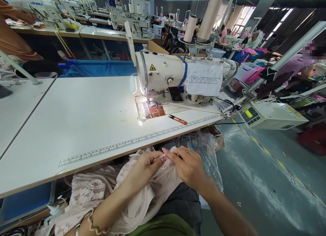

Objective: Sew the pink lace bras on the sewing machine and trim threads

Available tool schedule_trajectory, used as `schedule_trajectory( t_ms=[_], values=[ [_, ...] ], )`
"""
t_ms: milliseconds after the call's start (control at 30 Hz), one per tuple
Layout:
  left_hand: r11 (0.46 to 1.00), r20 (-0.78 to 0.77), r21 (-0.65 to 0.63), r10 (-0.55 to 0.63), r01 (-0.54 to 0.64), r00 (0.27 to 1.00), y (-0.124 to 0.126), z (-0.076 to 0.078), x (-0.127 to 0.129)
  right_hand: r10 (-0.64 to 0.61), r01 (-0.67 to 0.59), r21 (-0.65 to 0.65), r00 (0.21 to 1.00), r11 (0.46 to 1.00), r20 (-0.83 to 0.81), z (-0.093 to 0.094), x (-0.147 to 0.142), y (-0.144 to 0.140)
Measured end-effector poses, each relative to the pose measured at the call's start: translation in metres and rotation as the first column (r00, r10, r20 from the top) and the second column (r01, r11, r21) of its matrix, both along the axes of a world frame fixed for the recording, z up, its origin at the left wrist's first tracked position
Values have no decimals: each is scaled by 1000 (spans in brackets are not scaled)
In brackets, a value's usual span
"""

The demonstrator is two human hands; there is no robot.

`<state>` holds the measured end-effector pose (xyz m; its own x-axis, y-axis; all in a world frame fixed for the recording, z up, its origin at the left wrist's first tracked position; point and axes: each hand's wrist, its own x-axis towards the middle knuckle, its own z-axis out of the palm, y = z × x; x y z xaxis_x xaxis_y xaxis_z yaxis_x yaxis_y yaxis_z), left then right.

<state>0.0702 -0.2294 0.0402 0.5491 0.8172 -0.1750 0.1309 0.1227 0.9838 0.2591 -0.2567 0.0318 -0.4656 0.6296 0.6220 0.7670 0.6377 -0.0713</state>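
Observation:
Both hands meet in front of the table's near edge, over my lap. My left hand (152, 161) is closed in a pinch on the edge of a pale pink lace garment (142, 198). Right beside it, my right hand (189, 166) grips the same edge, its index finger stretched toward the left fingertips. A small dark spot shows between the right fingers; I cannot make out what it is. The garment hangs in folds across my lap, and more pale lace fabric (88, 188) lies heaped to the left.
A white sewing machine (163, 71) stands on the white table (89, 110), its lamp lit. Orange thread snips (178, 119) lie near the printed ruler (142, 139). A phone (175, 94) rests by the machine. A control box (272, 115) juts out right. Clear plastic (203, 151) hangs below.

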Motion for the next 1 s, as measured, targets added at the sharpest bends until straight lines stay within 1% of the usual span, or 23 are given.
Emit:
schedule_trajectory(
  t_ms=[167, 267, 400, 467, 667, 1000],
  values=[
    [999, 50, -34, 2, 0, 999, -1, 1, 0, 8, -8, -7, 1000, 1000, -14, -4, -1, -1],
    [998, 92, -57, -7, 13, 996, -1, 1, 0, 20, -25, -58, 997, 998, -73, -8, -2, -1],
    [999, 107, -43, -9, 14, 994, -1, -1, 1, 32, -46, -123, 993, 991, -111, -12, -3, -2],
    [999, 107, -45, -6, 11, 994, -2, -1, 1, 32, -45, -117, 994, 992, -109, -12, -3, -2],
    [989, 131, -149, 12, 8, 991, -2, -1, 0, 19, -26, -86, 996, 996, -85, -9, -2, -2],
    [990, 134, -143, 24, -4, 991, -3, 1, -1, 9, -18, -93, 995, 996, -97, -9, -1, -3]
  ],
)
